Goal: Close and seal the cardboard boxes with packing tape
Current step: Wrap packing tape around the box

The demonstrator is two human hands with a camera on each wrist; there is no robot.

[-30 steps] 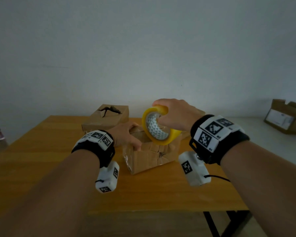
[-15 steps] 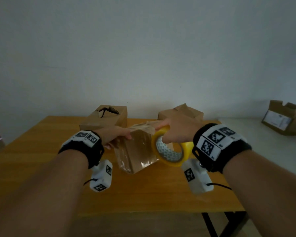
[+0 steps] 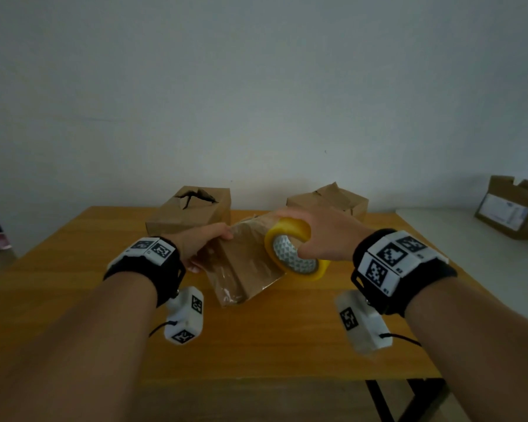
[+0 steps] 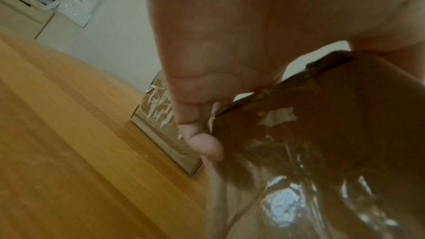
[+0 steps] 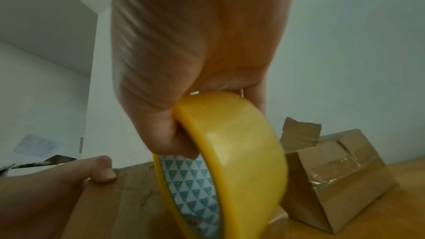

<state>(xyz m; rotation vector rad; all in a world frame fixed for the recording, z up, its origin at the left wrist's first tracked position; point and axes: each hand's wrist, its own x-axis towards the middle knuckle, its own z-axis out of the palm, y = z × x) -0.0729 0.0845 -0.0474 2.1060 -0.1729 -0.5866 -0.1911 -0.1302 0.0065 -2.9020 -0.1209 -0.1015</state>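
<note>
left hand (image 3: 201,245) grips a tilted, glossy tape-wrapped cardboard box (image 3: 244,266) on the wooden table (image 3: 73,269); right hand (image 3: 323,239) holds the yellow tape roll (image 3: 290,248), thumb inside its triangle-patterned core, against the box.

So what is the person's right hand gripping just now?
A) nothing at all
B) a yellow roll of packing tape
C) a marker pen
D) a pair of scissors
B. The right hand curls round the yellow roll of packing tape, thumb through its patterned core, against the tilted brown cardboard box that the left hand grips above the wooden table.
</note>
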